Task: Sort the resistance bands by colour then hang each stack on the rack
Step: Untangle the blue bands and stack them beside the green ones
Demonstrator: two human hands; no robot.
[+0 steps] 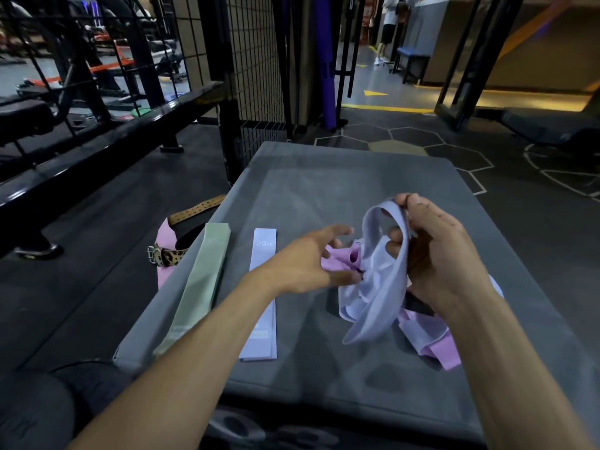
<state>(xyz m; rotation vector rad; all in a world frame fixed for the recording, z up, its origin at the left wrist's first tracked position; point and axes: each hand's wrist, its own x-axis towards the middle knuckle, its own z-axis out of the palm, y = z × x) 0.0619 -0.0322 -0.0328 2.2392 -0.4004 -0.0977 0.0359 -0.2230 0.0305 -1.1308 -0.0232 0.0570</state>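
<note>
We see the right hand [435, 254] lifting a lavender band [383, 280] above the grey counter [324, 177], thumb and fingers pinching its upper loop. The left hand [311, 258] reaches into the tangled pile of pink bands [431, 339] and lavender ones beneath, fingers spread and loose (whether they grip anything we cannot tell). On the counter's left side lie two flat stacks well apart from the pile: a green stack [198, 287] near the edge and a lavender stack [261, 297] beside it.
</note>
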